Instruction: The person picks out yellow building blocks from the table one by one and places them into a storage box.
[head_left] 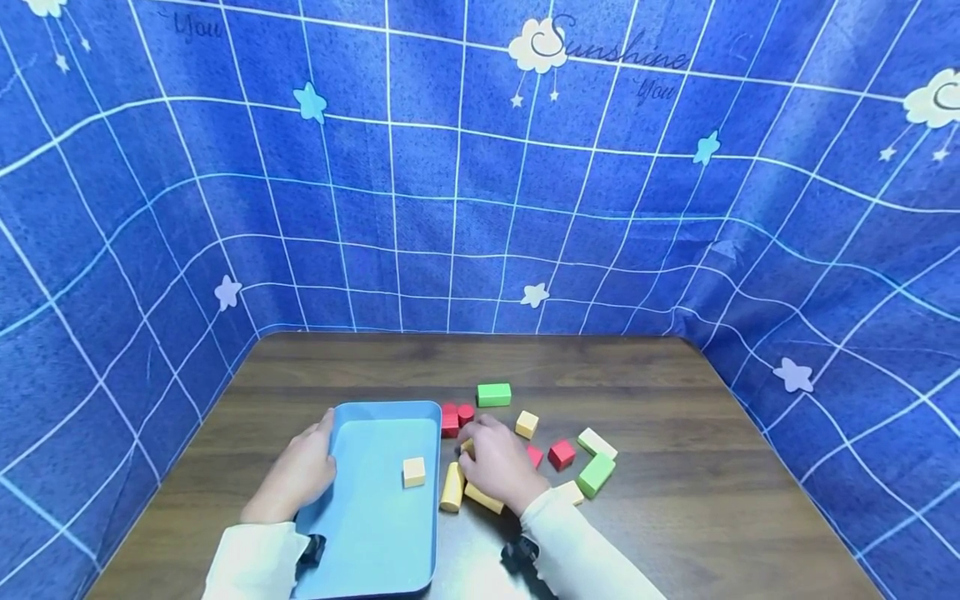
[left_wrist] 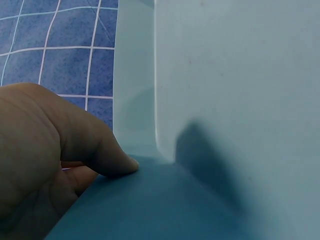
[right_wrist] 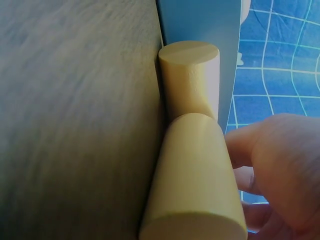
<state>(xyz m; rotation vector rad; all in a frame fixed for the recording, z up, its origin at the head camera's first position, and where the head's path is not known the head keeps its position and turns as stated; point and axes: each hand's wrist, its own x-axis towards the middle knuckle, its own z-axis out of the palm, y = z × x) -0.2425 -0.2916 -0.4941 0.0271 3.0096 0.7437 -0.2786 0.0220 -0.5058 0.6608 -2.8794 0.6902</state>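
Observation:
My left hand grips the left wall of a blue tray. In the left wrist view the thumb presses on the tray's rim, with the other fingers outside. One pale wooden cube sits in the tray. Right of the tray, my right hand reaches down with curled fingers around a yellow block, mostly hidden by the hand. Close below it lie two yellow cylinders, one along the tray wall and one slanted. Both cylinders also show in the right wrist view, nearer the camera than the fingers.
Red blocks stand at the tray's right wall. A green block lies farther back, a pale cube nearer. To the right are a red cube, a green block and pale blocks. Blue curtain surrounds the wooden table.

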